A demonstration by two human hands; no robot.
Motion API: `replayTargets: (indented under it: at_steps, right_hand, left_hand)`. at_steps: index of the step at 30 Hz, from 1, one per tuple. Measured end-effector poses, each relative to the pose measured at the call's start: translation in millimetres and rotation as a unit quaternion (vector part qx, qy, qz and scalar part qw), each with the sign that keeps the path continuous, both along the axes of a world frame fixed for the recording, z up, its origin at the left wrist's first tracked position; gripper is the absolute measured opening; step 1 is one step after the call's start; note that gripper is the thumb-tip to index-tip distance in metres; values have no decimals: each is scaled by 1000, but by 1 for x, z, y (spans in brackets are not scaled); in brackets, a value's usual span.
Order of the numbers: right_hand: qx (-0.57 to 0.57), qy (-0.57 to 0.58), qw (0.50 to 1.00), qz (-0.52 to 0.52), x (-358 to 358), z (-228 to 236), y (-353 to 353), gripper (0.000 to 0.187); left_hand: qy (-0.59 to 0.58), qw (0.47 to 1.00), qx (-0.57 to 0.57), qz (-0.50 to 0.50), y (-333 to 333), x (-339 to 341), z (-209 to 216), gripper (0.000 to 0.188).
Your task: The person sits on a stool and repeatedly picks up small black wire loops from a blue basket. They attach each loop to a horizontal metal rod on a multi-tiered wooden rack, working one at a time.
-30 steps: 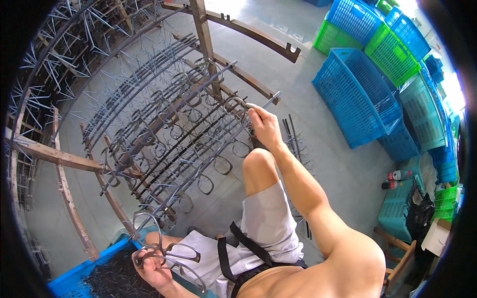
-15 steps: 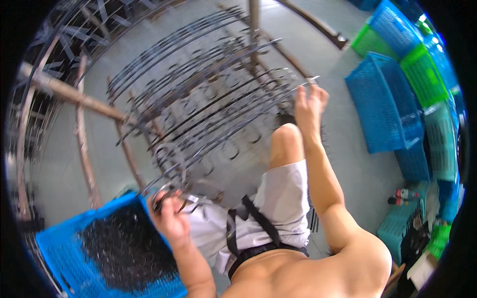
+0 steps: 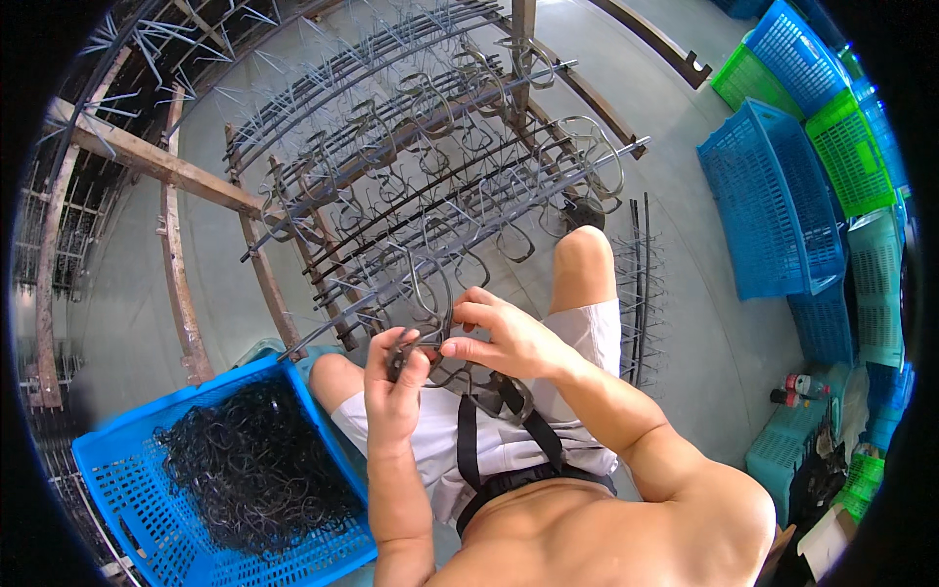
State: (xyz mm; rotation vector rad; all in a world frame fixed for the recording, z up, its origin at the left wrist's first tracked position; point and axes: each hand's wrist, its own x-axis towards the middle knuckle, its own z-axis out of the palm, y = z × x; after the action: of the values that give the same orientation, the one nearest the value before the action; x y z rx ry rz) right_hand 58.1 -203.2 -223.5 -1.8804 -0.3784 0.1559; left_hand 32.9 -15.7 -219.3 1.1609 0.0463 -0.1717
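Observation:
In front of my lap, my left hand (image 3: 394, 386) is closed around several dark curved pieces (image 3: 399, 354). My right hand (image 3: 511, 338) comes in from the right, fingers bent and thumb close to the left fingertips. The right fingertips meet the edge of a grey curved loop (image 3: 424, 284) on the nearest metal rod (image 3: 391, 292); what they pinch, if anything, is too small to make out. More grey loops (image 3: 593, 147) sit along the rods. Left of my knee, a blue plastic basket (image 3: 127, 489) holds a heap of thin black curved pieces (image 3: 259, 460).
A rusty metal frame (image 3: 161, 161) carries stacked rods with wire hooks. On the right floor lie dark hooked rods (image 3: 641, 284). Blue crates (image 3: 748, 201) and green crates (image 3: 846, 152) line the right side. A heavy metal bar (image 3: 646, 34) lies at the far right.
My right hand has left the rod's right end and come back beside my left hand. The left hand has moved right and slightly up, away from the basket.

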Motion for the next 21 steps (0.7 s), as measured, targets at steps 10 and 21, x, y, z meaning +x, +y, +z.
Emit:
replayTargets:
  at_steps: [10,21]
  right_hand:
    - [366,211,887,-188,-33,-19,31,19]
    - [237,145,949,-153,-27,-8,9,21]
  left_hand:
    - [10,993,65,101,-28,1,-23,28]
    - [91,995,-25,-13,-45,-14,-20,28]
